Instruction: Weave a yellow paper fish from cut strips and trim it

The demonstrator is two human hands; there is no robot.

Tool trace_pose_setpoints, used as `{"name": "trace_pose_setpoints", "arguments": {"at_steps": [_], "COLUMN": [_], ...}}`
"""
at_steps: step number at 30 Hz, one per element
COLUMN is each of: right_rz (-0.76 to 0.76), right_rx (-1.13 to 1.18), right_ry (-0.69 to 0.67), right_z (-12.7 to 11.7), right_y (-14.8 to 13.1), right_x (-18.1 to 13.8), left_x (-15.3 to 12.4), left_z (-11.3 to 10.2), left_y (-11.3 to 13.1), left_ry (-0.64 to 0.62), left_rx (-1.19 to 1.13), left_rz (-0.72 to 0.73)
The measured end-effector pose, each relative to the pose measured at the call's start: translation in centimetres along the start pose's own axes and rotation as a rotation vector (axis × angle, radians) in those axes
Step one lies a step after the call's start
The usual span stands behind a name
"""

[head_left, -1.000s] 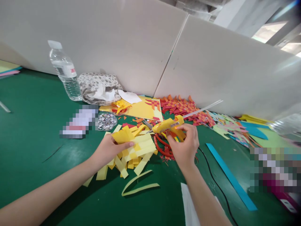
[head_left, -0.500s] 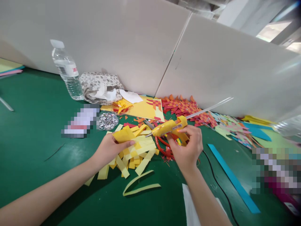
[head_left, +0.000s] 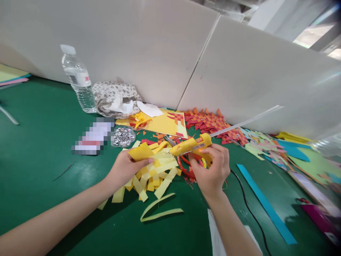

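My left hand [head_left: 130,165] pinches a woven piece of yellow paper strips [head_left: 160,161] between thumb and fingers. Around the grip of a yellow hot glue gun [head_left: 190,145] my right hand [head_left: 213,167] is closed. The gun's nozzle points left and is at the right side of the woven paper; whether it touches cannot be seen. A clear glue stick [head_left: 247,121] juts from the gun's back. Below the left hand lies a heap of loose yellow strips [head_left: 151,183]. Red-handled scissors [head_left: 183,167] lie partly hidden behind the gun.
A water bottle [head_left: 80,83] and a patterned cloth bag [head_left: 115,96] stand by the partition. Googly eyes [head_left: 123,137] fill a clear dish. Orange-red woven paper fish [head_left: 213,122] are piled at the back. The gun's black cord [head_left: 247,202] runs beside a blue strip [head_left: 266,202].
The glue stick's far end has swung a little right and up as the gun shifted slightly. My left hand keeps its hold on the woven paper. The view has moved slightly.
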State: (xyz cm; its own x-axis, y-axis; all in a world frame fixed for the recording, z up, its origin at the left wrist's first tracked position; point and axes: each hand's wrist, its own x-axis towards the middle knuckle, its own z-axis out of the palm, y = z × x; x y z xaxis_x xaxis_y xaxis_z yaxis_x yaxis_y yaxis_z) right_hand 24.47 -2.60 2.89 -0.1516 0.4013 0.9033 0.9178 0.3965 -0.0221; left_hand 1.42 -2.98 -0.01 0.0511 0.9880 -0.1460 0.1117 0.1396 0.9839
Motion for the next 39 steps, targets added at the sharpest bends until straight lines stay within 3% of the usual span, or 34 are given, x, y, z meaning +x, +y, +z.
{"name": "trace_pose_setpoints", "arguments": {"at_steps": [12, 20, 31, 39], "right_rz": [-0.125, -0.148, -0.067, -0.025], "right_rx": [-0.123, -0.179, 0.031, 0.233], "right_ry": [0.063, 0.145, 0.061, 0.143], "right_z": [-0.4, -0.8, -0.5, 0.3], "right_y": [-1.6, -2.1, -3.2, -2.7], "right_x": [-0.5, -0.5, -0.4, -1.0], "left_x": [-0.3, -1.0, -1.0, -0.8], "left_z": [0.2, 0.2, 0.0, -0.2], "left_y": [0.6, 0.8, 1.0, 0.5], "left_ry": [-0.013, 0.141, 0.207, 0.276], "left_rx": [-0.061, 0.081, 0.084, 0.003], "left_rz": [-0.012, 0.19, 0.261, 0.344]}}
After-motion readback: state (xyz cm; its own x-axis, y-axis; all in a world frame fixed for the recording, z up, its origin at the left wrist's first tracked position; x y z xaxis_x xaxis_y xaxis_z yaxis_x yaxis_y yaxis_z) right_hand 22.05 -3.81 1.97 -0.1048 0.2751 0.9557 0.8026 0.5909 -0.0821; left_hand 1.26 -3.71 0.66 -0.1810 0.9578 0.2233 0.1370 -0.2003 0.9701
